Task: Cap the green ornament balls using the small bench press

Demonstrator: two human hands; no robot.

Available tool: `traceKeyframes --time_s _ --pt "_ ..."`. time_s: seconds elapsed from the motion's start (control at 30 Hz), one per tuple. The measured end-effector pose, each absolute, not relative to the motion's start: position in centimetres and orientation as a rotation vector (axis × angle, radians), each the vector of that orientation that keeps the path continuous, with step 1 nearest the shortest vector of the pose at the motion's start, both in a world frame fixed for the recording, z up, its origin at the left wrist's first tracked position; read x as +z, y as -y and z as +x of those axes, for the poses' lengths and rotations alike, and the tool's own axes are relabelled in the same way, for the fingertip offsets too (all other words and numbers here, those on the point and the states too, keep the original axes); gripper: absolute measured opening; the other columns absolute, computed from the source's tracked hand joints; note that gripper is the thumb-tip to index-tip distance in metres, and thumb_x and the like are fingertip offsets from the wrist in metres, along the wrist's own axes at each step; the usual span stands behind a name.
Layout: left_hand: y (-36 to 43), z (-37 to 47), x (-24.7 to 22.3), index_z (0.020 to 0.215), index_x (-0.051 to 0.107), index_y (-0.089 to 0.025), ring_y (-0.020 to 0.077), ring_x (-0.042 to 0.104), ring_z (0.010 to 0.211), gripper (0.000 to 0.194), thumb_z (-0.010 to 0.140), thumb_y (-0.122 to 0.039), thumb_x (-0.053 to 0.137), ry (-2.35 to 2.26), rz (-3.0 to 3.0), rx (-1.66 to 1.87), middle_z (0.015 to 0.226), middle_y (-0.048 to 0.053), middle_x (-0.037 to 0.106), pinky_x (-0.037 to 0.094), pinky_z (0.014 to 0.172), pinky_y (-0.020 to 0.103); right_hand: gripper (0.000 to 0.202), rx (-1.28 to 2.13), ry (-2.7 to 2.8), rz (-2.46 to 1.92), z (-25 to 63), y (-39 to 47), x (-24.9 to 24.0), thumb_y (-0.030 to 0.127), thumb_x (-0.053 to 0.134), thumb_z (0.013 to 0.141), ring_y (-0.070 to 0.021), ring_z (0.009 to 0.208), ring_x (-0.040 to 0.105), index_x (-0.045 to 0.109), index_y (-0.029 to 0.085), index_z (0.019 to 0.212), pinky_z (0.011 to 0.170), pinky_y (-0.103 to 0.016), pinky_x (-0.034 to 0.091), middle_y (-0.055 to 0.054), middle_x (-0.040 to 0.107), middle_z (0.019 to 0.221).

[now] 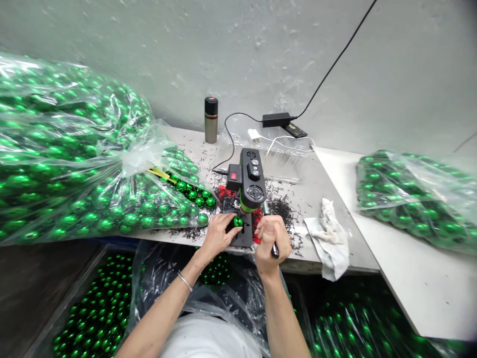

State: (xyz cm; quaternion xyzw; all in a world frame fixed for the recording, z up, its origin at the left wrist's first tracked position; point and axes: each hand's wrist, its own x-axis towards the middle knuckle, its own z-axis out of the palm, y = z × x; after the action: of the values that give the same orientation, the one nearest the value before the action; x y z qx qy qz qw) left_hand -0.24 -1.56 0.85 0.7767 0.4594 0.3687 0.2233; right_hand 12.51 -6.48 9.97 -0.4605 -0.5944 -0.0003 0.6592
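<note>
With thumb and fingers my left hand grips a shiny green ball at the base of a small black bench press. The ball sits under the press head, above the black base plate. My right hand is wrapped round the press's lever handle, whose black end sticks out below the fist. A red switch shows on the press's left side. Small black scraps and red bits lie around the base.
A large clear bag of green balls fills the left, spilling towards the press. Another bag lies right. A bottle, a power adapter with cables and a white cloth are on the table. More balls are below.
</note>
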Motion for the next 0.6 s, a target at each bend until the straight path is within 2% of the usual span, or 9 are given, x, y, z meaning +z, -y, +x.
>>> traceKeyframes --time_s 0.3,0.43,0.6 --pt "1.1 0.1 0.1 0.115 0.067 -0.019 0.0268 0.061 0.105 0.032 0.086 -0.033 0.067 -1.216 2.085 1.129 0.112 0.012 0.071 0.047 0.095 0.045 0.028 -0.084 1.428 -0.987 12.9 6.4 7.4 0.014 0.040 0.094 -0.0122 0.062 0.051 0.044 0.021 0.067 0.060 -0.029 0.044 0.001 0.050 0.066" --pt "1.3 0.1 0.0 0.115 0.067 -0.020 0.0263 0.061 0.104 0.032 0.086 -0.033 0.067 -1.232 2.102 1.115 0.112 0.012 0.070 0.047 0.094 0.044 0.030 -0.162 1.435 -0.964 13.0 5.9 4.7 0.020 0.036 0.097 -0.0124 0.062 0.053 0.043 0.022 0.068 0.075 -0.037 0.050 0.001 0.052 0.068" --pt "1.2 0.2 -0.3 0.115 0.066 -0.019 0.0262 0.061 0.102 0.031 0.088 -0.034 0.066 -1.220 2.130 1.161 0.111 0.012 0.070 0.048 0.091 0.044 0.032 -0.154 1.385 -0.953 13.0 5.6 2.6 0.026 0.033 0.099 -0.0118 0.063 0.056 0.044 0.022 0.069 0.091 -0.044 0.051 0.002 0.053 0.072"
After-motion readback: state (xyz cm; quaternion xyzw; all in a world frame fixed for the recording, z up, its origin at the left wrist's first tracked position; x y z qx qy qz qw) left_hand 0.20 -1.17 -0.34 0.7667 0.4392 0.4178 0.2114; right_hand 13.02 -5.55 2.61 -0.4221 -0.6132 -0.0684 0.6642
